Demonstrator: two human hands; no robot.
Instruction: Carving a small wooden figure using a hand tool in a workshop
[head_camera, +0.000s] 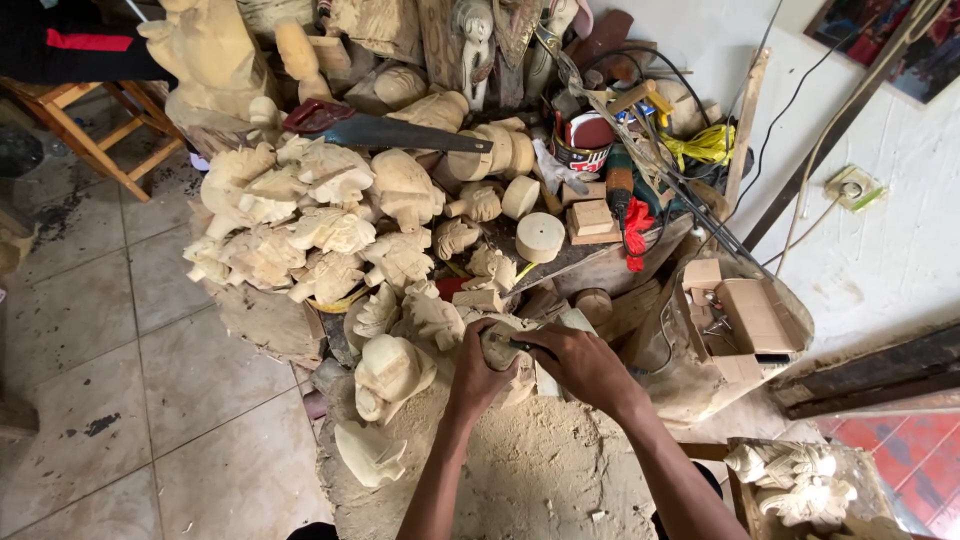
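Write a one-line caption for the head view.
Left hand grips a pale wood carving; right hand works it with a dark-handled tool.

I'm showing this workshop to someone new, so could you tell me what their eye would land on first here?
First, the big heap of pale wooden carvings piled left of centre, with a handsaw lying across its top. Then, low in the middle, the left hand and right hand closed together on a small carving above a mound of sawdust.
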